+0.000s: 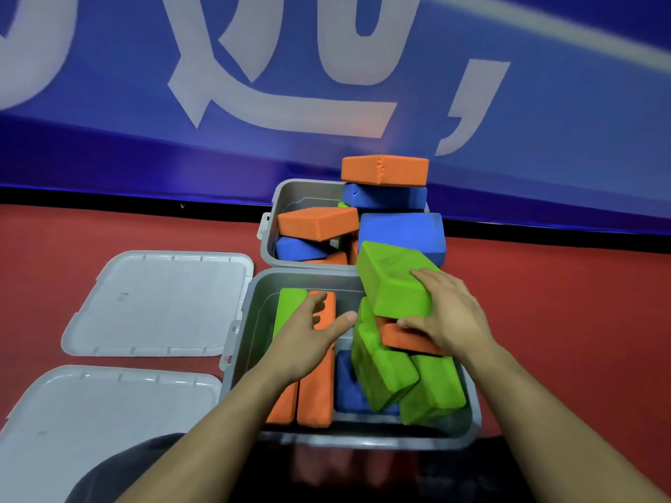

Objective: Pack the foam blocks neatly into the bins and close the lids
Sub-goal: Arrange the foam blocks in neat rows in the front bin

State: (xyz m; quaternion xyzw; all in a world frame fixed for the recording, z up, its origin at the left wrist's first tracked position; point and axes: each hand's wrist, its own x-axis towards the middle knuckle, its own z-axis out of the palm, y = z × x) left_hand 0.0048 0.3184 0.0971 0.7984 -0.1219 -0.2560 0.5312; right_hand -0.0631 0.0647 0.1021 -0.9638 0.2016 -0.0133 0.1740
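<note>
Right hand (pixel 444 314) grasps the top green block (pixel 394 281); left hand (pixel 310 330) rests released on upright blocks — the leaning pile may topple, blocking the lid.

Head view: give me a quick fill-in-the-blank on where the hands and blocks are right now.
1. The right hand holds a ___ block over the near bin.
2. The left hand rests on the upright orange block standing along the bin's ___ side.
3. Both lids lie on the floor, so the bins are ___.
4. The topmost block in the far bin is ___.

Missing words: green; left; open; orange
</note>
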